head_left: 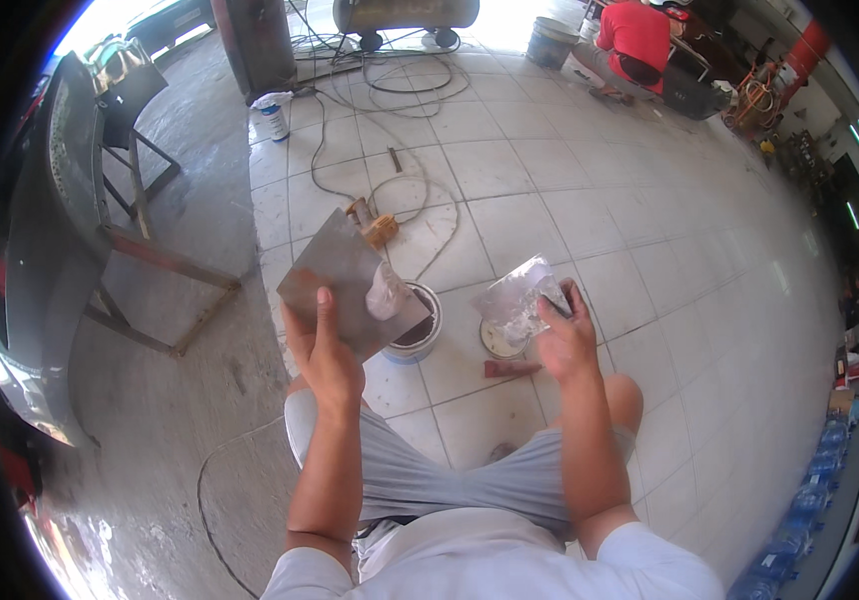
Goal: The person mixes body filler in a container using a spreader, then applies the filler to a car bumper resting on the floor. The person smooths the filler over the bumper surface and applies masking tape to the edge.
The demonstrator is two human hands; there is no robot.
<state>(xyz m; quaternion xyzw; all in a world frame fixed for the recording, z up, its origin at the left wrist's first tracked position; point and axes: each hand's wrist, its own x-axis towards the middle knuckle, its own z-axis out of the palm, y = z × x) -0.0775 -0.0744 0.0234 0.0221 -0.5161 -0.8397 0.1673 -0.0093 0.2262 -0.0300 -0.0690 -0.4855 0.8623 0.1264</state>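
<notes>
My left hand (330,358) grips a flat grey metal plate (325,270) by its near edge, thumb on top. A pale pinkish lump of putty (386,293) sits on the plate's right part. Below that corner stands an open bucket (437,318), partly covered by the plate. In my right hand (568,338) is a broad, shiny putty spreader (512,297), smeared with whitish residue and pinched between thumb and fingers. Under the spreader, a round lid (498,343) lies on the tiles beside a dark red tube-like piece (512,369).
An orange-yellow power tool (380,231) lies beyond the bucket among cables. A small white can (274,120) and a compressor tank (405,12) stand farther off. Left are a metal stand (165,255) and a grey car panel (50,260). A person in red (635,45) crouches far right.
</notes>
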